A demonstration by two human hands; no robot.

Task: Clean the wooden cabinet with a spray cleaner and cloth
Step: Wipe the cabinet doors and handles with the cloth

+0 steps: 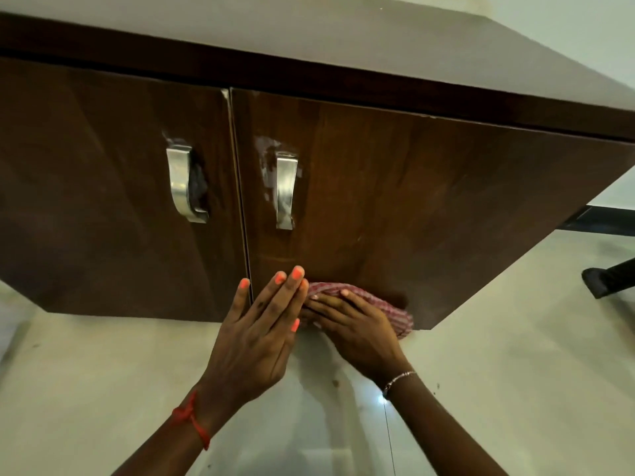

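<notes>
You are looking down on a pale, glossy tiled floor [103,389] with a thin grout line [388,438] and a bright glint of reflected light. A pale wall [584,39] rises at upper right, and a dark skirting strip [608,219] runs along its foot.

Head view looks steeply down, close to the cabinet [378,187].

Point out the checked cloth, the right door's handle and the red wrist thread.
checked cloth [385,309]: head view, on its bunched middle beside the fingers.
right door's handle [285,190]: head view, on the metal bar's middle.
red wrist thread [194,419]: head view, on the band across the left wrist.
</notes>
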